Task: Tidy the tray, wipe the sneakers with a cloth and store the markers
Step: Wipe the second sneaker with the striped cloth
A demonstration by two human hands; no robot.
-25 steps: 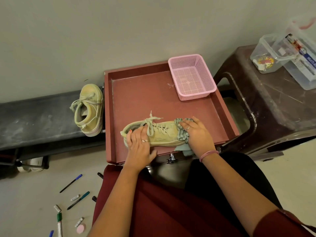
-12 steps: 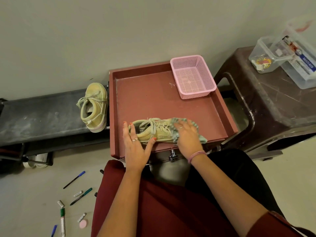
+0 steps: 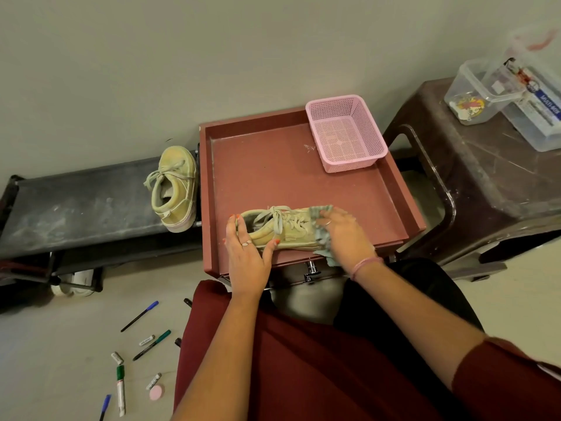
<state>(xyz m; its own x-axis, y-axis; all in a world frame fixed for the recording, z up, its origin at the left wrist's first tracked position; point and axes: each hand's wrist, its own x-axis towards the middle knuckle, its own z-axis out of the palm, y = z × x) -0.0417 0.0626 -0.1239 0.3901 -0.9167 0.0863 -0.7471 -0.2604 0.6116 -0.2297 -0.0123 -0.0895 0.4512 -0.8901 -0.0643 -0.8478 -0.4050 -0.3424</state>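
A pale yellow sneaker (image 3: 288,229) lies on its side near the front edge of the red-brown tray (image 3: 273,165). My left hand (image 3: 247,253) clasps its heel end. My right hand (image 3: 343,235) presses a grey-green cloth (image 3: 323,235) against the toe end, and a corner of the cloth hangs over the tray's front. The second sneaker (image 3: 174,186) stands on the dark bench (image 3: 76,208) left of the tray. Several markers and pens (image 3: 151,344) lie scattered on the floor at lower left.
A pink mesh basket (image 3: 346,132) sits in the tray's far right corner. A brown plastic stool (image 3: 485,183) at right carries clear plastic boxes (image 3: 482,92). A white shoe (image 3: 73,284) lies under the bench. My lap fills the lower middle.
My left hand has slid from on top of the sneaker to its heel end. My right hand has rubbed the cloth around the toe end, now with a corner hanging over the tray front.
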